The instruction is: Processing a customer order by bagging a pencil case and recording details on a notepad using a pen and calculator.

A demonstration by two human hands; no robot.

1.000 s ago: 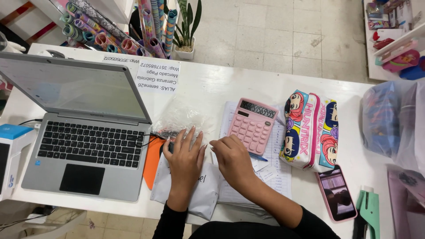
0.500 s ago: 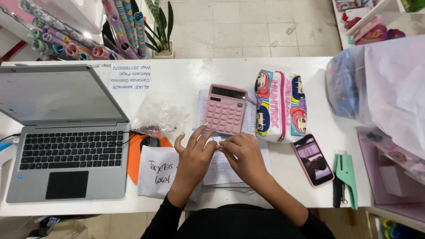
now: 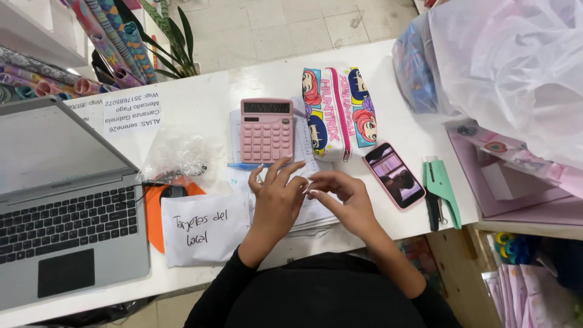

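Bright, even overhead light, soft shadows, slight blur and edge distortion

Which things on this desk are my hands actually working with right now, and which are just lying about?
In hand: left hand, right hand, paper stack.

Lying about: calculator, pencil case, phone, green stapler, laptop, white envelope.

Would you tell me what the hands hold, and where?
Cannot be told: left hand and right hand meet fingertip to fingertip over the papers; anything pinched is too small to see.

White table [image 3: 255, 82] with laptop [image 3: 64, 200], pink calculator [image 3: 266, 129], pencil case [image 3: 338, 112], phone [image 3: 395, 175], envelope [image 3: 203, 229].
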